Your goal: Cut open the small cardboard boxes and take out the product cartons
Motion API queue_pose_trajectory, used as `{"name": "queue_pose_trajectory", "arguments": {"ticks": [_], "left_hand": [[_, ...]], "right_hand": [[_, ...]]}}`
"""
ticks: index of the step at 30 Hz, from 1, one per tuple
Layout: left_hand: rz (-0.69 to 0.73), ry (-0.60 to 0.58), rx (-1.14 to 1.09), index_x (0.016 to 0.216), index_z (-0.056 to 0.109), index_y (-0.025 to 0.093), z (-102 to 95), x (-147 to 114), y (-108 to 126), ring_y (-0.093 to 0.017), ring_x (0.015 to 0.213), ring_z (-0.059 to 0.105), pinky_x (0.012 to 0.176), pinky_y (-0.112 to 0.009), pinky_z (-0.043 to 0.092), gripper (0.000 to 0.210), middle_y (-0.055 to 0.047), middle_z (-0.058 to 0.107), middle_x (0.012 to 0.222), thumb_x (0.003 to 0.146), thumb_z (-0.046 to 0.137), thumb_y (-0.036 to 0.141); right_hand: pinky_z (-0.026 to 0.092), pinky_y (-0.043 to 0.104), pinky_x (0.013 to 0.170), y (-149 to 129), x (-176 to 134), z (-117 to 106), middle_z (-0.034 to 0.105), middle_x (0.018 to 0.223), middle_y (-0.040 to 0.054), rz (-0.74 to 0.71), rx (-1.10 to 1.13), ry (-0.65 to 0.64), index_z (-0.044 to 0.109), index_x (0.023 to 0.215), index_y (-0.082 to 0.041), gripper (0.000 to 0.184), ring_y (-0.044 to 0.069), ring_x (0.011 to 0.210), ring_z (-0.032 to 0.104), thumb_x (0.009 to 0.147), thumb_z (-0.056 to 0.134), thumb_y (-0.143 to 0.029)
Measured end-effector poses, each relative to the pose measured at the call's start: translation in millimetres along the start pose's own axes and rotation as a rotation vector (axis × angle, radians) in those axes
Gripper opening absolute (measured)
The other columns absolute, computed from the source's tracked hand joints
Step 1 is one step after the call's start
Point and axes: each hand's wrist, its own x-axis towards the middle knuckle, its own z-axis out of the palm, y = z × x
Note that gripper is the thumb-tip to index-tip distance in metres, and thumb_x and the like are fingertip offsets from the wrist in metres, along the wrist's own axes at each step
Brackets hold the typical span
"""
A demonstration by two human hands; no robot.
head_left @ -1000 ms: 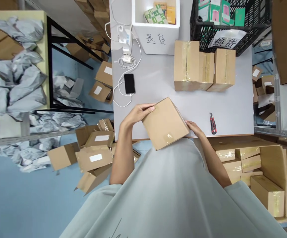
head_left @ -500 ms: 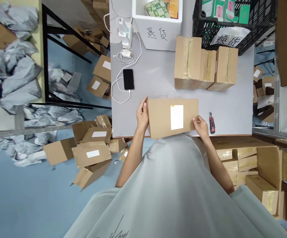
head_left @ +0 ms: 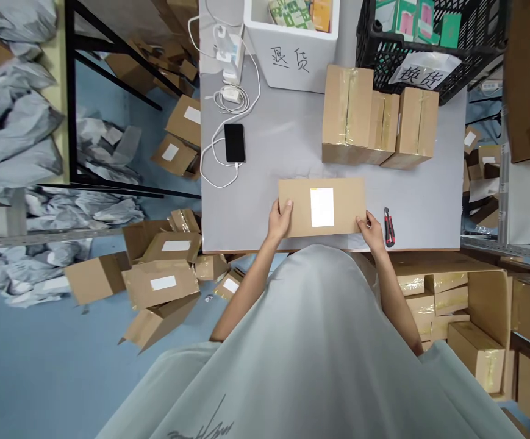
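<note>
A brown cardboard box (head_left: 299,210) with a blank-looking white label (head_left: 322,207) on its upper face is held at the table's front edge. My left hand (head_left: 280,221) grips its left end, thumb on top and the other fingers out of sight beneath. At the lower right corner my right hand (head_left: 371,231) pinches the box between thumb and fingers. Just right of that hand lies a red and black box cutter (head_left: 389,227), apart from it on the table (head_left: 265,146).
Three taped cartons (head_left: 347,116) stand behind the box. Farther back are a white foam bin (head_left: 292,58) and a black crate (head_left: 406,52). A phone (head_left: 234,143) on a charging cable lies left. Opened cartons (head_left: 161,283) cover the floor at left; a large carton (head_left: 488,317) holds boxes at right.
The box has turned level and its near side no longer shows. My left hand has moved right and down along its end, bringing the thumb onto the top face.
</note>
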Motion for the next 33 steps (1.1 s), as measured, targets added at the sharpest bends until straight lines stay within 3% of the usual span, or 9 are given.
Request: {"name": "queue_pose_trajectory", "arguments": {"ticks": [5, 7, 10, 15, 18, 22, 27, 29, 33], "left_hand": [[-0.018, 0.027, 0.091, 0.131, 0.076, 0.017, 1.8, -5.4, -14.3, -0.038, 0.137, 0.07, 0.125, -0.052, 0.051, 0.079, -0.02, 0.078, 0.14, 0.094, 0.069, 0.086], [0.015, 0.012, 0.105, 0.129, 0.076, 0.016, -1.2, -0.7, -16.0, -0.038, 0.136, 0.071, 0.125, -0.052, 0.051, 0.079, -0.021, 0.079, 0.138, 0.094, 0.069, 0.087], [0.021, -0.004, 0.114, 0.124, 0.077, 0.015, -10.3, 6.4, -17.7, -0.038, 0.13, 0.074, 0.12, -0.052, 0.056, 0.078, -0.02, 0.081, 0.134, 0.094, 0.068, 0.087], [-0.04, 0.005, 0.125, 0.113, 0.077, 0.015, -40.4, 17.3, -23.9, -0.036, 0.123, 0.076, 0.111, -0.05, 0.062, 0.072, -0.018, 0.083, 0.125, 0.096, 0.066, 0.084], [0.009, 0.061, 0.14, 0.131, 0.075, 0.013, -65.7, 25.6, -24.5, -0.036, 0.131, 0.074, 0.117, -0.05, 0.06, 0.074, -0.021, 0.079, 0.139, 0.096, 0.07, 0.078], [0.133, 0.199, 0.256, 0.162, 0.059, 0.015, -88.2, 25.7, -11.6, -0.038, 0.161, 0.054, 0.135, -0.054, 0.043, 0.091, -0.026, 0.054, 0.173, 0.093, 0.08, 0.07], [0.382, 0.037, 0.312, 0.17, 0.055, 0.025, -55.7, -14.3, 24.1, -0.032, 0.176, 0.03, 0.146, -0.05, 0.018, 0.084, -0.014, 0.04, 0.185, 0.104, 0.064, 0.077], [0.375, -0.051, 0.284, 0.175, 0.047, 0.03, -30.8, -34.6, 38.0, -0.031, 0.18, 0.017, 0.147, -0.052, 0.011, 0.083, -0.009, 0.028, 0.191, 0.107, 0.056, 0.078], [0.33, -0.024, 0.267, 0.181, 0.035, 0.036, 0.1, -55.3, 54.6, -0.031, 0.181, -0.001, 0.147, -0.053, -0.004, 0.089, -0.002, 0.011, 0.194, 0.107, 0.053, 0.081]], "right_hand": [[0.059, 0.054, 0.118, 9.6, 0.1, -4.5, 0.074, 0.153, 0.0181, 0.038, 0.216, 0.024, 0.075, 0.146, -0.019, 0.08, 0.036, 0.141, 0.07, 0.1, 0.056, -0.081], [0.059, 0.054, 0.119, 17.9, 7.6, -7.1, 0.077, 0.149, 0.0162, 0.129, 0.312, 0.058, 0.077, 0.14, -0.022, 0.076, 0.034, 0.139, 0.072, 0.105, 0.047, -0.081], [0.057, 0.05, 0.123, 30.0, 23.3, -6.6, 0.082, 0.14, 0.0137, 0.303, 0.389, 0.079, 0.079, 0.128, -0.024, 0.063, 0.03, 0.137, 0.075, 0.103, 0.057, -0.078], [0.057, 0.046, 0.125, 29.9, 35.3, 11.9, 0.085, 0.13, 0.0082, 0.41, 0.503, -0.119, 0.079, 0.113, -0.026, 0.047, 0.028, 0.136, 0.075, 0.097, 0.073, -0.07], [0.061, 0.045, 0.121, 16.8, 29.3, 25.2, 0.084, 0.136, 0.0059, 0.33, 0.622, -0.245, 0.079, 0.12, -0.03, 0.048, 0.027, 0.143, 0.072, 0.097, 0.073, -0.071], [0.059, 0.048, 0.125, -6.9, 14.9, 37.7, 0.078, 0.152, 0.0037, 0.241, 0.766, -0.39, 0.078, 0.132, -0.032, 0.053, 0.027, 0.153, 0.065, 0.098, 0.072, -0.072], [0.053, 0.052, 0.131, -38.8, 1.0, 52.6, 0.071, 0.161, -0.0004, 0.211, 0.735, -0.409, 0.075, 0.142, -0.036, 0.061, 0.029, 0.162, 0.055, 0.095, 0.073, -0.076], [0.051, 0.053, 0.134, -50.3, -2.1, 56.9, 0.069, 0.164, -0.001, 0.186, 0.695, -0.414, 0.072, 0.148, -0.037, 0.069, 0.03, 0.165, 0.051, 0.094, 0.072, -0.079], [0.046, 0.055, 0.137, -70.3, -9.6, 55.5, 0.064, 0.169, -0.0015, 0.132, 0.614, -0.381, 0.063, 0.161, -0.038, 0.085, 0.03, 0.169, 0.046, 0.091, 0.07, -0.086]]}}
